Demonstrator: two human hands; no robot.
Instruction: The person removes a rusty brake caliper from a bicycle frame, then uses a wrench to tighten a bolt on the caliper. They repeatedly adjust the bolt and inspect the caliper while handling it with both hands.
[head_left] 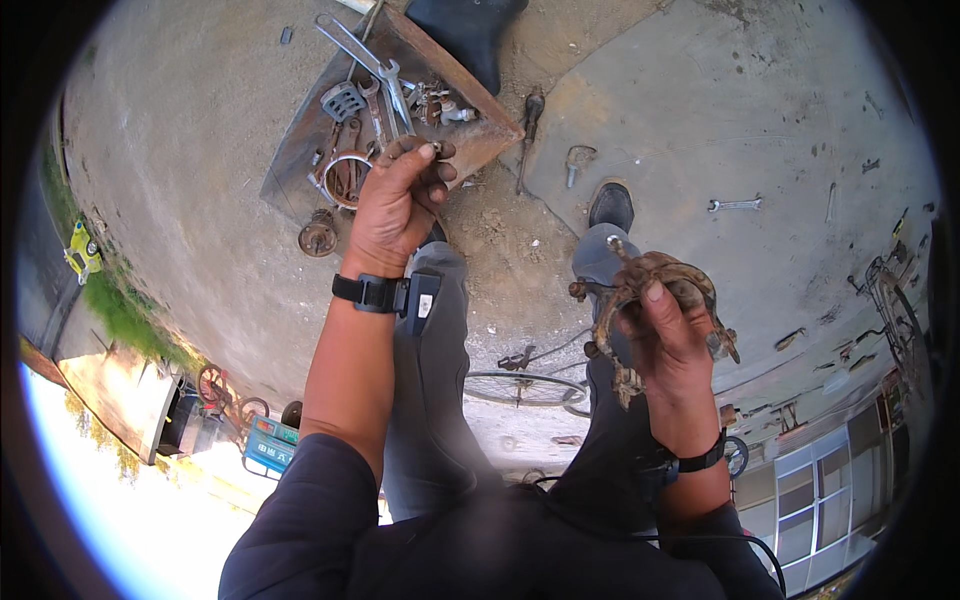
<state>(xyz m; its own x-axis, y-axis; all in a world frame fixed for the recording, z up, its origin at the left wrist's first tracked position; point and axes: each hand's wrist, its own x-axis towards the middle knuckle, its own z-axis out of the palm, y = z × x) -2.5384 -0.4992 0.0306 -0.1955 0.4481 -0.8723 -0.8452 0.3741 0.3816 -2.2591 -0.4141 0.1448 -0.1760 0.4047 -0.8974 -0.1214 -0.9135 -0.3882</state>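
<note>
My left hand (405, 190) is raised over the tray, fingers curled around a small metal piece (437, 149) at the fingertips, too small to name. The rusty wooden or metal tray (475, 70) holds several wrenches (370, 105), a grey pedal-like part (342, 100), a metal ring (332, 186) and small fittings (455, 112). My right hand (670, 330) grips a rusty bicycle brake caliper assembly (650, 280), its arms curving around my fingers, above my right leg.
A long dark tool (530, 120), a small fitting (578, 163) and an open-end wrench (733, 204) lie on the concrete. A round rusty part (317, 236) sits beside the tray. A black object (465, 30) stands behind it. Bicycle wheels (500, 388) and scattered parts (885, 300) lie farther out.
</note>
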